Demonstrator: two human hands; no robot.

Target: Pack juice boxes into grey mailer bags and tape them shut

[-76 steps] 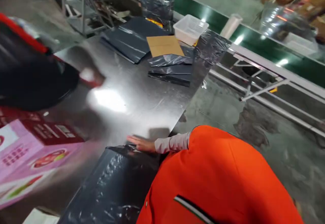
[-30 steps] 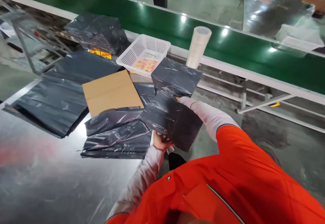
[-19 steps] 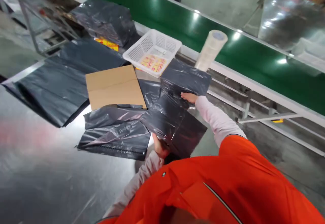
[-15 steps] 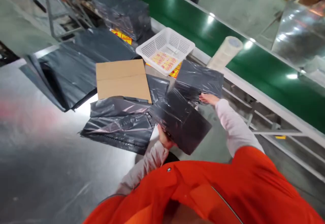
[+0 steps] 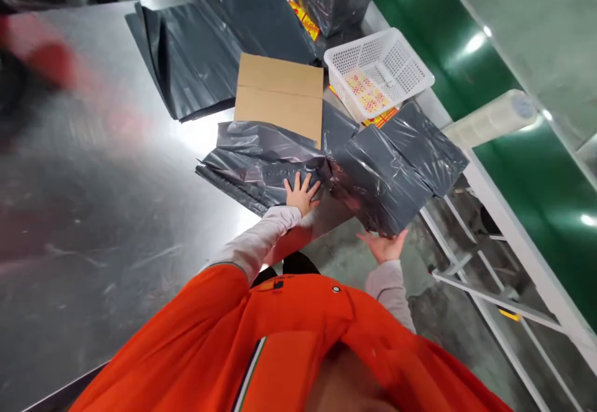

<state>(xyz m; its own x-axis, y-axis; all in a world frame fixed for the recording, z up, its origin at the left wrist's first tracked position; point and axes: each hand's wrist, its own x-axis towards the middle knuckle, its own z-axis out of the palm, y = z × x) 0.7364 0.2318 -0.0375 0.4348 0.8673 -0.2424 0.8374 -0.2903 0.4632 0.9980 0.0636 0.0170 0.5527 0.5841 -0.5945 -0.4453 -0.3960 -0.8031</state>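
In the head view, the left hand [image 5: 301,196] is lying open, fingers spread, on the right end of some black bags [image 5: 256,169]. The right hand [image 5: 385,245] is meeting the near edge of a black-wrapped parcel [image 5: 380,175]; its fingertips are partly hiding, so I cannot tell whether it is gripping. The parcel is sitting at the right edge of the tabletop [image 5: 140,213], touching a second parcel [image 5: 426,147] to its far right. Cardboard [image 5: 280,94] is lying beyond the bags, left of a white basket [image 5: 359,54]. The parcel is looking boxy and stiff under slippery film, its weight unclear; supporting it underneath and bracing the opposite side is seeming safest. The bags are looking light, limp and slick.
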